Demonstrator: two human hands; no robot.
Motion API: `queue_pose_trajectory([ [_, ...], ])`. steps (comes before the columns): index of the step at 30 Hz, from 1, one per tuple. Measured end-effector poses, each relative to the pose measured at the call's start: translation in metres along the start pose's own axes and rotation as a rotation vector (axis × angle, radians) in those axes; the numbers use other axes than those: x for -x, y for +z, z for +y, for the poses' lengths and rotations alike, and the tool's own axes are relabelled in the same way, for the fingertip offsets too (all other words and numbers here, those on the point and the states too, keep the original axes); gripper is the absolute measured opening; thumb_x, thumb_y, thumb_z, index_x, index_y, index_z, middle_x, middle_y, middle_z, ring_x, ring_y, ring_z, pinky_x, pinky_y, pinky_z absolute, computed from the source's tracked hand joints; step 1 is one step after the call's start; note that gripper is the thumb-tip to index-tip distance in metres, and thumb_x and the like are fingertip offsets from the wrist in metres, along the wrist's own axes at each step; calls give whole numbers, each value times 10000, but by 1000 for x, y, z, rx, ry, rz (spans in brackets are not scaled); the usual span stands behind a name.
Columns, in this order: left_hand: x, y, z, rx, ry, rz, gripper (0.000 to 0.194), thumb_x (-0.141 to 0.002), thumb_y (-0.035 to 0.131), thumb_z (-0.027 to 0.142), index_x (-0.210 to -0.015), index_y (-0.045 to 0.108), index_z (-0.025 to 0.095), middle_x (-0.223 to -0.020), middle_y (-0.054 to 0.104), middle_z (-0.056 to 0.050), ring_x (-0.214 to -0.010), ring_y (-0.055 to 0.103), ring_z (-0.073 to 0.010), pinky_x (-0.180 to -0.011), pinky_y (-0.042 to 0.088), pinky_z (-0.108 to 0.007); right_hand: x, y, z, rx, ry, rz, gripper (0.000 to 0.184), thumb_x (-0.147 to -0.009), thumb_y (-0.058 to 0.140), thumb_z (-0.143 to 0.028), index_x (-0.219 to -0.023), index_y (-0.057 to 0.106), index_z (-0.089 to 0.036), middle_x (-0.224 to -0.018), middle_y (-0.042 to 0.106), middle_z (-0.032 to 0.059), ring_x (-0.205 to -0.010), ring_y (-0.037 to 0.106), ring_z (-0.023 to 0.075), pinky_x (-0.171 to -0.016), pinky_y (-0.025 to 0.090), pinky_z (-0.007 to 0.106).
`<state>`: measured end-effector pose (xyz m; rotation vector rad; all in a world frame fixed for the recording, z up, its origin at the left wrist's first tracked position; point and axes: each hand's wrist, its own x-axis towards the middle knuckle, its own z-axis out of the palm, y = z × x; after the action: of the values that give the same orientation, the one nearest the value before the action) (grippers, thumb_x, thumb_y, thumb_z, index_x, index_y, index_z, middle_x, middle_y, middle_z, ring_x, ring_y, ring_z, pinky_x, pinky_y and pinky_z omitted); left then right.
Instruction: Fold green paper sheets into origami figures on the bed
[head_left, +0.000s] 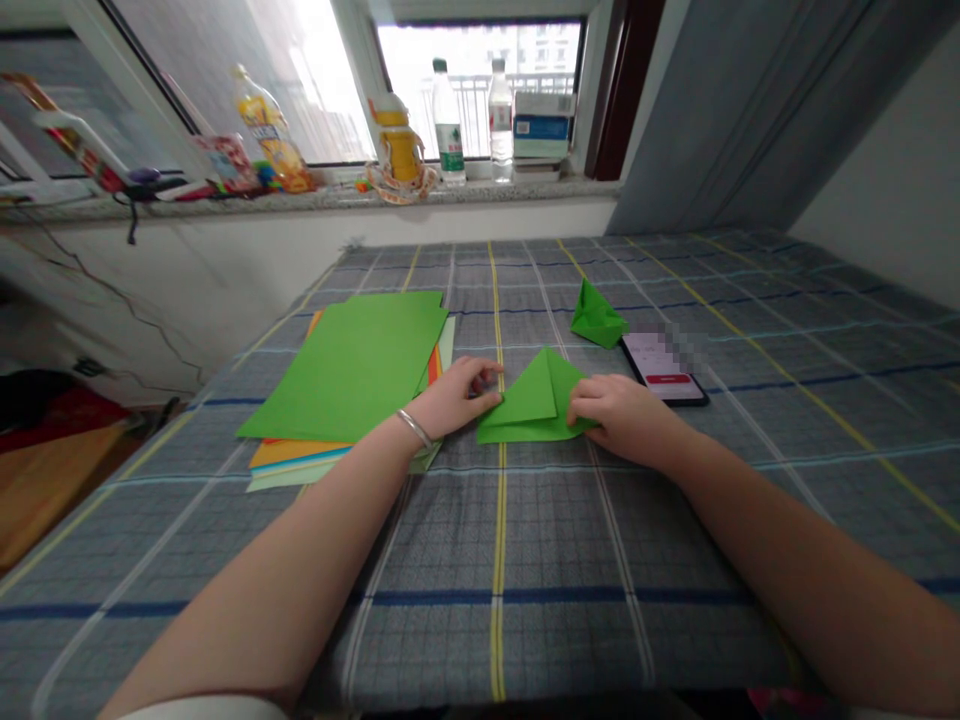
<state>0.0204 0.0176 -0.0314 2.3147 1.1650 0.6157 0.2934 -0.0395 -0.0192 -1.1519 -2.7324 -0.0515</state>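
A sheet of green paper, folded to a peak at the top with a flat strip along its bottom edge, lies on the checked cloth before me. My right hand has its fingers closed on the paper's right side, covering that corner. At the left edge, my left hand rests with its thumb stretched toward the paper and its fingers curved apart from the thumb. Whether the thumb touches the paper is hard to tell. A finished-looking green folded paper shape stands beyond my right hand.
Left of my left hand lies a stack of coloured paper, green on top. A phone lies beyond my right hand. Bottles, a yellow cup and boxes line the windowsill behind the cloth-covered surface.
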Motion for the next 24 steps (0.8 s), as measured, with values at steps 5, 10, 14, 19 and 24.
queue_pose_trajectory([
  [5,0,-1,0,-94,19,-131,380,-796,628,316,-1153,624,185,-1053,668,-63,-955,599,-192,-884,467,-342,2,-4,-1,-26,-15,-50,231,-732,610,-95,-902,678,-236,-1006,680,39,-939,598,221,-811,414,341],
  [10,0,2,1,-186,-7,-172,370,-793,642,349,-1128,641,192,-1031,695,-48,-931,610,-201,-890,463,-345,4,-9,2,-78,-15,-48,247,-719,634,-105,-920,692,-237,-997,685,43,-937,615,216,-811,438,332],
  [14,1,3,3,-285,-6,-172,342,-805,634,350,-1106,652,188,-966,691,-54,-952,593,-216,-894,459,-343,8,-14,9,-67,19,-76,152,-725,668,-163,-856,695,-234,-957,680,37,-881,621,209,-758,443,318],
  [19,1,3,4,-336,8,-172,353,-807,632,359,-1113,652,182,-944,674,-64,-945,585,-223,-883,469,-340,16,-20,21,-62,78,-129,107,-695,740,-290,-781,690,-252,-887,669,14,-820,620,196,-698,427,303],
  [24,2,3,5,-324,20,-172,330,-818,619,358,-1100,654,192,-925,671,-55,-937,577,-221,-875,474,-337,26,-24,29,29,247,-121,345,-615,785,-340,-911,627,-262,-932,641,8,-818,610,206,-630,411,301],
])
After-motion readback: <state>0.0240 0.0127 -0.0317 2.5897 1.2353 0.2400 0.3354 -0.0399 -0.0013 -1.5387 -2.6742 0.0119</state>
